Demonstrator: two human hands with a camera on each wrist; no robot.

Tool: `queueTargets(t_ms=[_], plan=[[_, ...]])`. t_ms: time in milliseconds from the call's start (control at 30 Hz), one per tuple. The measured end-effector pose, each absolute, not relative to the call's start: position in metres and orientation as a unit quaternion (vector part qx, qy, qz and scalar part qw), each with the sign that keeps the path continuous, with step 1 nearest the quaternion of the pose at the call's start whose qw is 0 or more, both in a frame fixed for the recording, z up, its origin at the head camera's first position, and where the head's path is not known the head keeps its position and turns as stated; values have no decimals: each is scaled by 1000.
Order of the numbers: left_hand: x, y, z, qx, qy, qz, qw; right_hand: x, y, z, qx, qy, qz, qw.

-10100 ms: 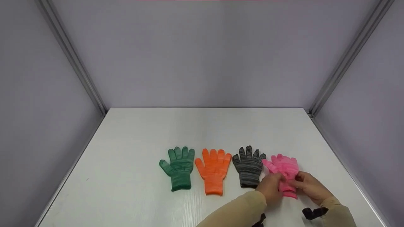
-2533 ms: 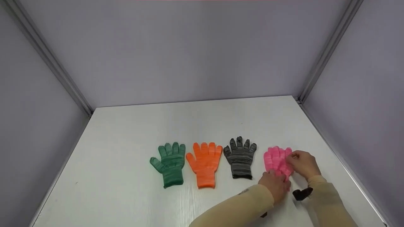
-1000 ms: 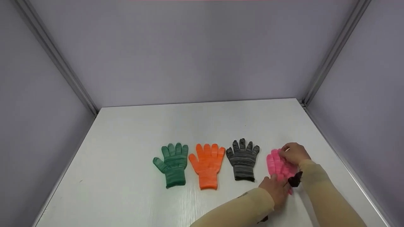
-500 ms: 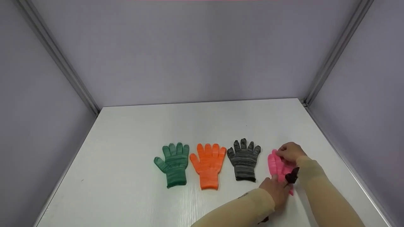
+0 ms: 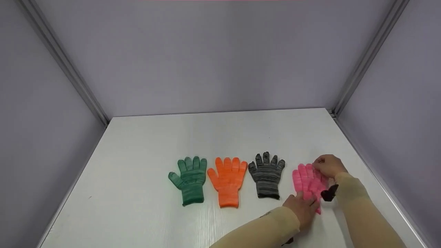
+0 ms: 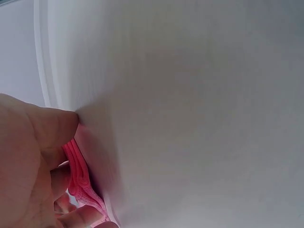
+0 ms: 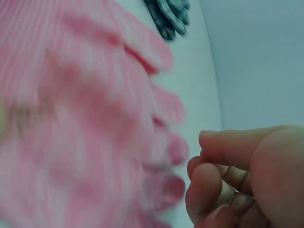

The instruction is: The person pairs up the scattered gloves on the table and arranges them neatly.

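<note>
A pink knit glove [image 5: 304, 181] lies at the right end of a row, fingers pointing away. My left hand [image 5: 301, 208] is over its cuff. In the left wrist view, folded pink fabric [image 6: 77, 166] shows between the thumb and fingers of the left hand [image 6: 26, 161]. The right hand [image 5: 330, 166] is at the glove's upper right, by its fingertips. The right wrist view shows the right hand [image 7: 273, 175] with fingers curled and thumb close to them, nothing visible between, beside the fingertips of the pink glove [image 7: 90, 95]. The left hand covers part of the cuff.
Left of the pink glove lie a dark grey striped glove [image 5: 267, 177], an orange glove [image 5: 228, 182] and a green glove [image 5: 191, 181], all flat with fingers spread. They rest on a white table [image 5: 137, 144] with grey walls [image 5: 220, 58] at the back and sides.
Over the last half second my right hand has moved right along the pink glove's fingertips, uncovering more fingers. The left hand has stayed on the cuff. Earlier, both hands were at the glove's lower part.
</note>
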State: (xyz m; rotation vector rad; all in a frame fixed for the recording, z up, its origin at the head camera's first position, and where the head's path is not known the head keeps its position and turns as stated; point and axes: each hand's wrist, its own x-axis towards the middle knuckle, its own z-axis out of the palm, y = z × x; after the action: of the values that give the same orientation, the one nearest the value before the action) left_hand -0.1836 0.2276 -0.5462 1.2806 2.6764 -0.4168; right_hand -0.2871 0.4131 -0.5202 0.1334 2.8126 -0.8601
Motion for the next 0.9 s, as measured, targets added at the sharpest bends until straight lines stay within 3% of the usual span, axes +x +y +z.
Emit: queueTargets(t_ms=[233,900], plan=[[-178,225,-539,415,897,-137,64,-280,436,-524,20,958,-271,90],[-180,227,-544,425,893,-130,67,-273,407,-534,6,949,-280,143]])
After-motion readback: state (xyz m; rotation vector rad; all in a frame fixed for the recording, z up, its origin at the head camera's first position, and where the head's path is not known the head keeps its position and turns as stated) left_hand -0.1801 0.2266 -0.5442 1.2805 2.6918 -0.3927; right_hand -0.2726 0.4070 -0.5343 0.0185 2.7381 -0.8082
